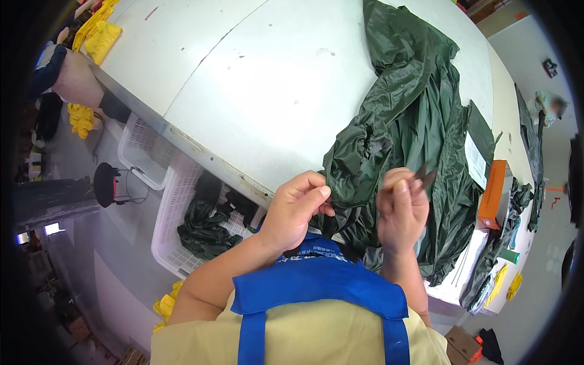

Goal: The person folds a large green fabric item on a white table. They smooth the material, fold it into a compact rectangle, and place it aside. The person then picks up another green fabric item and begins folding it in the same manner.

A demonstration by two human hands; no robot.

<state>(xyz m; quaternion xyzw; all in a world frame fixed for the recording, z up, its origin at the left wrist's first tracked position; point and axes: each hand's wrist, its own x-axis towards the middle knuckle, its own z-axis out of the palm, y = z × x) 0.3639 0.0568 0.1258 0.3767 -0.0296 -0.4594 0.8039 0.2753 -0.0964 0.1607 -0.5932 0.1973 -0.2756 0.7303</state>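
Observation:
A dark green, shiny garment [420, 115] made of thin waterproof-looking cloth lies crumpled over the right part of the white table and hangs down at its near edge. My left hand [297, 210] is closed, pinching the left edge of this cloth between thumb and fingertips. Just to the right, over the garment, my right hand [401, 213] is closed round small thread snips [428, 177]. Their dark pointed end sticks out past the fingers to the right and is smeared by motion. Most of the snips' body is hidden in the hand.
The white table [261, 91] spreads ahead and left. White plastic baskets [159, 234] stand below its left edge, one with dark green cloth. An orange box [493, 193] sits at right. Yellow cloth [102, 41] lies at the far left corner, beside another person's leg [78, 79].

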